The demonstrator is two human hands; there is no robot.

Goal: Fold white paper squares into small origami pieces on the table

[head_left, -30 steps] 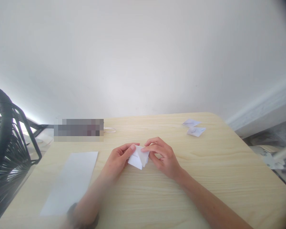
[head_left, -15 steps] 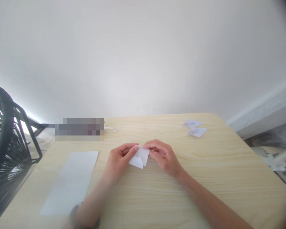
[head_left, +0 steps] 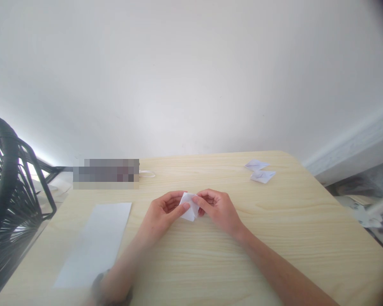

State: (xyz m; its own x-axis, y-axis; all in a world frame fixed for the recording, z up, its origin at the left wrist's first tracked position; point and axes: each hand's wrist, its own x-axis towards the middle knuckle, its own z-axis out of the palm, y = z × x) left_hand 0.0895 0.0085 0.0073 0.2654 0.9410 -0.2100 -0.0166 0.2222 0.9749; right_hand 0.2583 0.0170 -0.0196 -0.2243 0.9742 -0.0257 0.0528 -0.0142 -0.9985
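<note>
Between my hands, above the middle of the table, is a small piece of folded white paper [head_left: 189,212]. My left hand [head_left: 164,213] pinches its left side, with the thumb lying across the front and the fingers behind. On the right side my right hand [head_left: 219,209] grips the paper near its upper edge between thumb and fingers. The backs of the folds are hidden by my fingers.
A stack or sheet of white paper [head_left: 95,242] lies at the left of the wooden table [head_left: 210,267]. Two folded paper pieces [head_left: 257,165] rest at the back right. A blurred-out object [head_left: 105,173] with a white loop stands back left. A dark woven chair [head_left: 6,187] is beside the table.
The folded paper has been turned and its flaps sit closer together, looking narrower. My right thumb has moved onto its front face; both hands still hold it.
</note>
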